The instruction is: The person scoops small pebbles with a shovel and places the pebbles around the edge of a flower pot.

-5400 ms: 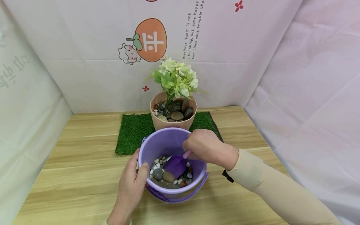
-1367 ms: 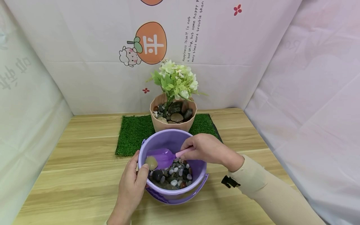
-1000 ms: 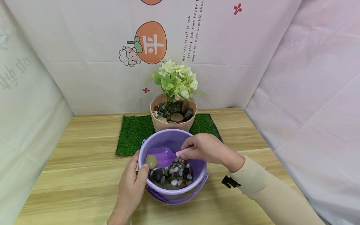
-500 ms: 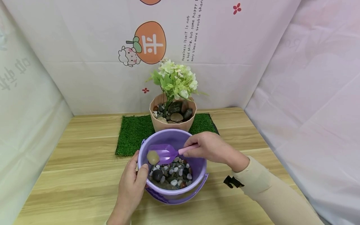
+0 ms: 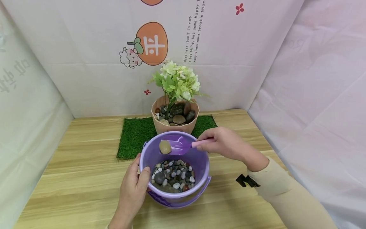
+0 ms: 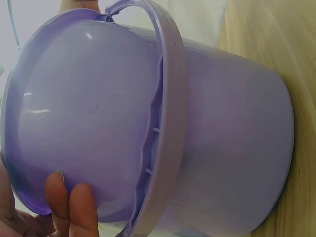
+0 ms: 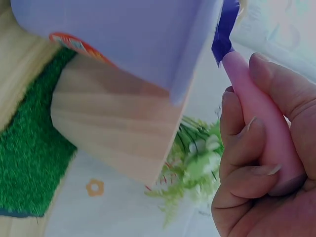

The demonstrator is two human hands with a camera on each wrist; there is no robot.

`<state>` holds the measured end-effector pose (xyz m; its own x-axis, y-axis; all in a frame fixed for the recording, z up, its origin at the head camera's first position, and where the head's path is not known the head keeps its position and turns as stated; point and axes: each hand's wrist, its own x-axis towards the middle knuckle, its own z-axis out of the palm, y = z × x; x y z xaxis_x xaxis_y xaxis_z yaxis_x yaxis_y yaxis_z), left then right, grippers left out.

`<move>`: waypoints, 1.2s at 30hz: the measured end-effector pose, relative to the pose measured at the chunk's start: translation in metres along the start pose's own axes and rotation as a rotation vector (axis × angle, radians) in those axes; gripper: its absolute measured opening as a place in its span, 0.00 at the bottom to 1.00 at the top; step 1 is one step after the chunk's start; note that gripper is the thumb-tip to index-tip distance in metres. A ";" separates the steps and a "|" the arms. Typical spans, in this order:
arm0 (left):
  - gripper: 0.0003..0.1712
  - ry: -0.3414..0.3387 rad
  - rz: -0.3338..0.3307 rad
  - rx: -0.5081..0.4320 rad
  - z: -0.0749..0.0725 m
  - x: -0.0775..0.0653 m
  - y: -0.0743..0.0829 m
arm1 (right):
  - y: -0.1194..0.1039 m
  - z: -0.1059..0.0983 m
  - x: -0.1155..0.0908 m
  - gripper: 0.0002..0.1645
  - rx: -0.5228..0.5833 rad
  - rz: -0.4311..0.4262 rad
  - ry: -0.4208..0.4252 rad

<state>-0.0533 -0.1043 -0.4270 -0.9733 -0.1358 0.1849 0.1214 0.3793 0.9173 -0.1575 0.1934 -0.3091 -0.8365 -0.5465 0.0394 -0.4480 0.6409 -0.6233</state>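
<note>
My right hand [image 5: 226, 143] grips the pink handle [image 7: 264, 118] of a small purple shovel [image 5: 181, 146]. On the shovel's blade lies one tan stone [image 5: 165, 147], held over the far inside of a purple bucket [image 5: 147, 168]. My left hand [image 5: 133, 183] holds the bucket's left rim, thumb on top and fingers on the outer wall; some fingers [image 6: 83, 207] show against that wall in the left wrist view. Mixed pebbles [image 5: 174, 175] and a larger dark grey stone [image 5: 159, 178] cover the bucket's bottom. Its handle [image 5: 194, 200] hangs down at the near side.
Directly behind the bucket, a peach flowerpot [image 5: 175, 128] with stones and white-green flowers [image 5: 180, 81] stands on a green turf mat [image 5: 134, 136]. All sits on a wooden table [image 5: 77, 171]. White printed cloth [image 5: 94, 41] encloses the back and sides.
The shovel, first down among the pebbles, has picked up the tan stone. My right hand has raised it toward the bucket's far rim and rightward. The left hand keeps its hold.
</note>
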 end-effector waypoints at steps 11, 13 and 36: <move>0.32 -0.002 -0.011 0.016 -0.001 0.000 0.001 | 0.006 -0.031 -0.009 0.09 -0.113 0.016 0.141; 0.32 -0.003 -0.010 0.016 -0.001 0.000 0.001 | 0.007 -0.036 -0.010 0.08 -0.133 0.016 0.164; 0.32 -0.002 -0.008 0.022 -0.002 -0.001 0.003 | 0.022 -0.063 -0.013 0.23 -0.354 0.226 0.250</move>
<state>-0.0520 -0.1049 -0.4242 -0.9746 -0.1370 0.1771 0.1095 0.3982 0.9107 -0.1762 0.2490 -0.2742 -0.9560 -0.2540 0.1470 -0.2898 0.8961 -0.3362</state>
